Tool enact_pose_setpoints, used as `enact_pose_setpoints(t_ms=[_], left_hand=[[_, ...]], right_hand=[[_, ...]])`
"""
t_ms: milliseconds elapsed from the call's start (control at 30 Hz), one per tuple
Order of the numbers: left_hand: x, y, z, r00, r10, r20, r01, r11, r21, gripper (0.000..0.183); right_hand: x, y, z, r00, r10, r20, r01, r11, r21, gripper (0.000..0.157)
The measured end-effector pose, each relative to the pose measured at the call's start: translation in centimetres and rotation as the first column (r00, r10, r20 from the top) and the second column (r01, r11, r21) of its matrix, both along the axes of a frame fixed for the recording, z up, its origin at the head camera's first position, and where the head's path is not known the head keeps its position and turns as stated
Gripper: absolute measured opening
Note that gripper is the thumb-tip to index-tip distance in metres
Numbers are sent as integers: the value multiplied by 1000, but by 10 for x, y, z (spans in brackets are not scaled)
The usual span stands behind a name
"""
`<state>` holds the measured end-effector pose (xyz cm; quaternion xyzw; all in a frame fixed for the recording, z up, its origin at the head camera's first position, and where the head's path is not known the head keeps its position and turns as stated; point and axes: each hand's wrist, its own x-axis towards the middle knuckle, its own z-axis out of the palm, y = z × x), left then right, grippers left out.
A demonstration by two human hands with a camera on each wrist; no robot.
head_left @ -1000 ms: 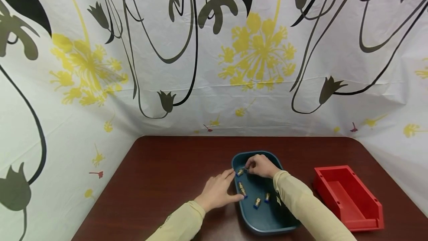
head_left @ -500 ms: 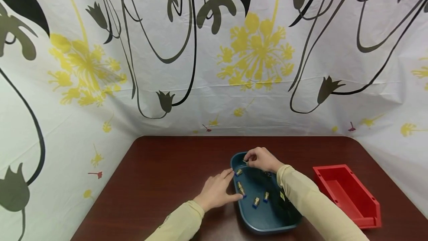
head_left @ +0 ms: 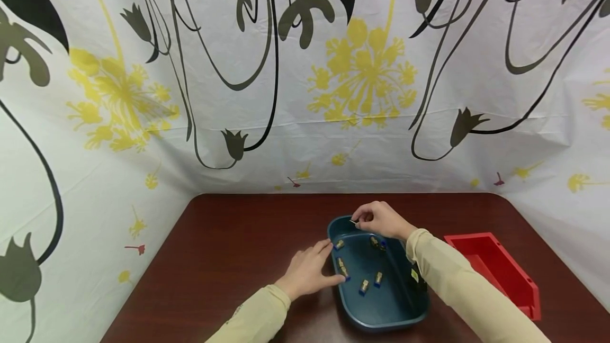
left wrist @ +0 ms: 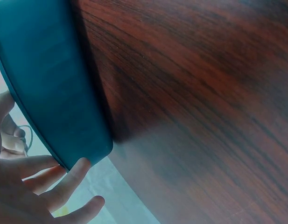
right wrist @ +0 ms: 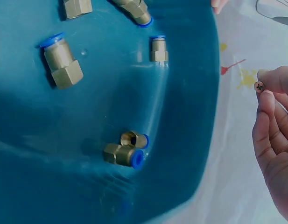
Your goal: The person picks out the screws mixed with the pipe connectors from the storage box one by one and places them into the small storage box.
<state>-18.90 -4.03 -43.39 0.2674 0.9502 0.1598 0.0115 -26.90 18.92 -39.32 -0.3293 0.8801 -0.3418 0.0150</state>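
My right hand [head_left: 383,219] pinches a small screw [right wrist: 259,87] between thumb and forefinger, over the far end of the blue tray [head_left: 386,303]. The cross-slotted screw head faces the right wrist camera. My left hand [head_left: 307,274] rests at the tray's left rim, its fingers extended; in the left wrist view, fingertips [left wrist: 80,165] touch the rim and outer wall. Inside the tray lie several brass push-in fittings with blue collars, such as one fitting [right wrist: 63,64] lying alone and another fitting [right wrist: 124,156] touching its neighbour.
A red bin [head_left: 517,279] stands right of the tray, partly hidden by my right sleeve [head_left: 467,279]. Both containers are on a dark brown table [head_left: 248,247]. Behind it hangs a white patterned curtain [head_left: 305,105]. A yellow label [head_left: 414,276] shows at the tray's right side.
My right hand has risen from inside the tray toward its far rim and slightly right, with the screw pinched. Fittings beneath it are now uncovered. The left hand has stayed on the rim.
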Motion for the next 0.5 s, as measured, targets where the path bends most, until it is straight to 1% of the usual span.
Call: enact_pose_setpoints(t_ms=[233, 500], left_hand=[[0, 0, 1, 1000, 8, 8, -8, 1000, 2, 77], [1, 0, 1, 1000, 7, -2, -7, 1000, -11, 77]], right_hand=[[6, 11, 13, 1000, 7, 6, -7, 1000, 5, 14], [14, 27, 23, 1000, 6, -26, -6, 1000, -9, 13]])
